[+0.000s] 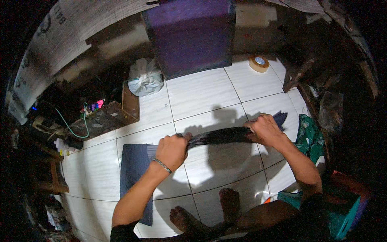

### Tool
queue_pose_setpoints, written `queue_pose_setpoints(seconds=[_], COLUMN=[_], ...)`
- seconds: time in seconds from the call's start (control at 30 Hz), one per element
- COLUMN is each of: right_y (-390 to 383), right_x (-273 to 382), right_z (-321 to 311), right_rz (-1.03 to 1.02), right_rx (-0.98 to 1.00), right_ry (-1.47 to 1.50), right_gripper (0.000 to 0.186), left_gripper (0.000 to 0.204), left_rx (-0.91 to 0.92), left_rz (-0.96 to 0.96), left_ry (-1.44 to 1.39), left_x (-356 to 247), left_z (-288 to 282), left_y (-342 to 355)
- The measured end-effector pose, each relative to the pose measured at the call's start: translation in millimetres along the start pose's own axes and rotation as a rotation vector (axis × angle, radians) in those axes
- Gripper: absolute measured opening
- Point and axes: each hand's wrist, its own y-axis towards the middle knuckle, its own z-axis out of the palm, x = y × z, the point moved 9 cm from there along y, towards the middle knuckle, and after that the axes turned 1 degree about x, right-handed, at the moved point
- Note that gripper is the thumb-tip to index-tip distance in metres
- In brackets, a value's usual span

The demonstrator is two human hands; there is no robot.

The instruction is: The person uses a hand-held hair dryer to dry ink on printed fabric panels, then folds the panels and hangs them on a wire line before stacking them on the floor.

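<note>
Stretched between my two hands is a long, dark grey-blue sheet (221, 136) of thin material, gathered into a narrow pleated strip. Whether it is cloth or plastic I cannot tell. My left hand (172, 150), with a chain bracelet at the wrist, is closed round the strip. Beyond it, the sheet fans out wide and flat toward the left. My right hand (266, 130) grips near the other end, where a short ragged, pleated tail sticks out past the fingers. The strip hangs above the white tiled floor (201, 97), casting a shadow there.
A purple panel (193, 38) stands at the back, with a knotted white plastic bag (146, 78) beside it. A tape roll (259, 63) lies far right. Green crumpled plastic (309, 139) and a teal crate (344, 218) are at right; a wooden box edge (130, 103) is left.
</note>
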Motion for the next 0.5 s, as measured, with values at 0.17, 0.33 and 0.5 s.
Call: queue_pose_setpoints(seconds=[0.17, 0.33, 0.5], right_y=[6, 33, 41], right_x=[24, 40, 38], right_z=[-33, 60, 43], right_rz=[0.028, -0.163, -0.084], right_rx=[-0.131, -0.035, -0.074], right_ry=[0.035, -0.053, 0.109], right_gripper=[0.037, 0.037, 0.025], left_gripper=[0.045, 0.045, 0.029], left_rx=[-0.052, -0.072, -0.097], left_rz=[-0.126, -0.286, -0.23], left_ry=[0.009, 0.024, 0.049], left_x=[24, 73, 81], left_z=[-29, 57, 52], left_y=[-7, 7, 0])
